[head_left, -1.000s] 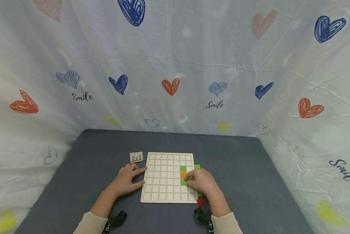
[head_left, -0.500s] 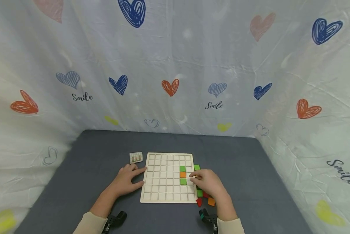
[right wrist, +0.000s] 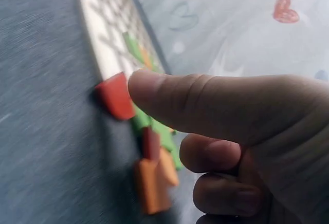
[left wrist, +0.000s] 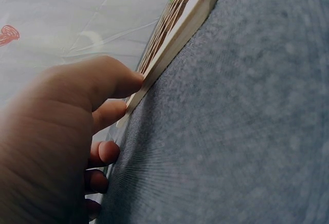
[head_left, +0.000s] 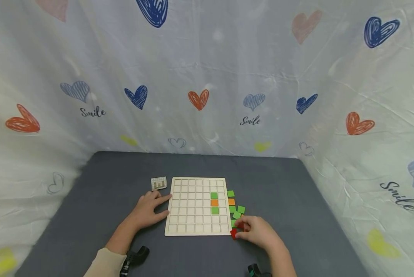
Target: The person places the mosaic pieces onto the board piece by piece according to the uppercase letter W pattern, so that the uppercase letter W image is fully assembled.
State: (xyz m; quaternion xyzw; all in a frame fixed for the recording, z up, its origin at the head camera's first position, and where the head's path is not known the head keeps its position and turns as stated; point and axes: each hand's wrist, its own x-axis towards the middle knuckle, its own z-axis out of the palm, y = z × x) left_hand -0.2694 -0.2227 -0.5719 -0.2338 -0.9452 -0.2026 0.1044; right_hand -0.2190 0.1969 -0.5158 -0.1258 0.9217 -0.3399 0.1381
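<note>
The pale gridded board (head_left: 189,229) lies on the dark table, with a green tile (head_left: 214,195), an orange tile (head_left: 214,202) and another green tile (head_left: 215,210) in one column. At its left edge my left hand (head_left: 145,211) rests, thumb and index finger touching the rim; the left wrist view has this hand (left wrist: 56,116) against the board's side. Beyond the near right corner, my right hand (head_left: 259,231) hovers low over loose tiles, thumb and index finger apart around red pieces. In the right wrist view the thumb (right wrist: 169,95) is beside a red piece (right wrist: 117,96); contact is unclear.
Several loose green tiles (head_left: 241,209) and an orange tile (head_left: 231,202) lie along the board's right side. A small patterned card (head_left: 159,183) lies beyond my left hand. A curtain printed with hearts (head_left: 198,100) stands behind the table.
My right hand has moved from the board's right part toward the near right corner, uncovering loose tiles. My left hand has stayed at the left edge.
</note>
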